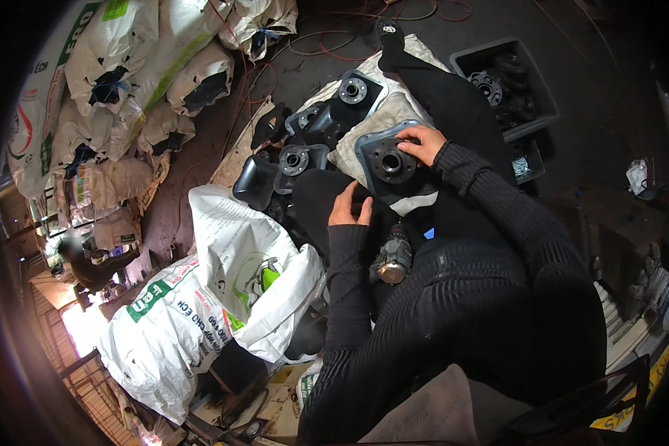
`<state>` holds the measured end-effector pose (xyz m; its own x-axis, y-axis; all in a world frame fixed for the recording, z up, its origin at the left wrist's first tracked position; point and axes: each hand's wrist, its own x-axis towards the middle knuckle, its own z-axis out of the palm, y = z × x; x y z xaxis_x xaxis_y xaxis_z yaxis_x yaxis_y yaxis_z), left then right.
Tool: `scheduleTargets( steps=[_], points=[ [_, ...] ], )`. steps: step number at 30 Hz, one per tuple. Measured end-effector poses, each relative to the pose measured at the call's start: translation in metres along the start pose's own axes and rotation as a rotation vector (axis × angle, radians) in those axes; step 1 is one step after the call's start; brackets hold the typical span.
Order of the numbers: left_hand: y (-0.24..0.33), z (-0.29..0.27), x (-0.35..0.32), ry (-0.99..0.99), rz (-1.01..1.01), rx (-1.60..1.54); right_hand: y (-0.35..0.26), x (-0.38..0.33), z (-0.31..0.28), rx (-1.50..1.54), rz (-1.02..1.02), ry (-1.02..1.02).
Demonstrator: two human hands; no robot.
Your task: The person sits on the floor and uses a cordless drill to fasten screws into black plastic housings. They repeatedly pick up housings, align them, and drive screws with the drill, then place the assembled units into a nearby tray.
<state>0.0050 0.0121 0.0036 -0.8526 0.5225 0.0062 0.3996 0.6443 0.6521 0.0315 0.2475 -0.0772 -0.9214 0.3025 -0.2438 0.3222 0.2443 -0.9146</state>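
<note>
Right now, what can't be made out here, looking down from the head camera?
- Lower edge of the grey flanged part: hidden by dark cloth in the lap.
- Left hand palm: turned away; what it touches is unclear.
- Power tool: mostly buried between the arms.
- Black bin contents: too dark.

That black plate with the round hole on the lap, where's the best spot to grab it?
Probably by its raised outer rim, from the two opposite sides. The black plate lies flat and face up on the lap, so its edges are free. The right hand already rests on the far edge, and the left hand is at the near corner.
</note>
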Motion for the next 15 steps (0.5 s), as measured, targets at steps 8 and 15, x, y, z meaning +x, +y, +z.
scheduleTargets(
  steps=[8,15],
  points=[
    [-0.006,-0.001,-0.006,-0.012,-0.057,0.008,0.005,0.005,0.004,-0.189,0.117,-0.035],
    [-0.021,0.013,-0.002,-0.056,-0.15,-0.136,0.006,-0.073,-0.098,-0.232,-0.376,0.505]
  ],
)
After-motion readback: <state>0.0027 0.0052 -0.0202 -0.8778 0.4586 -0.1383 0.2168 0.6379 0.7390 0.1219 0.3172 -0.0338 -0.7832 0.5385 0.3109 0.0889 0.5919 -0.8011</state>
